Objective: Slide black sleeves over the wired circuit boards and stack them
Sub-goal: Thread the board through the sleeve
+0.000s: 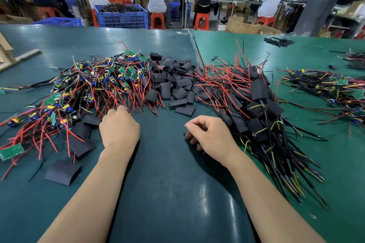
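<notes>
A tangled heap of bare wired circuit boards point(94, 85), green boards with red, black and yellow wires, lies to the left. Behind the middle is a pile of flat black sleeves point(173, 83). The sleeved boards point(254, 104) are stacked on the right, wires trailing towards me. My left hand point(118, 126) sits knuckles up at the near edge of the bare-board heap. Its fingers curl down among red wire ends and the fingertips are hidden. My right hand point(209, 134) rests on the green mat just left of the sleeved stack, fingers loosely curled, with nothing in it.
Loose sleeves point(63, 171) lie near the front left. Another heap of wired boards point(325, 89) lies at the far right. A mat seam point(197, 53) runs back across the table point(167, 193). A wooden frame point(19, 57) stands at the left edge. Beyond the table are seated workers and blue crates point(122, 16).
</notes>
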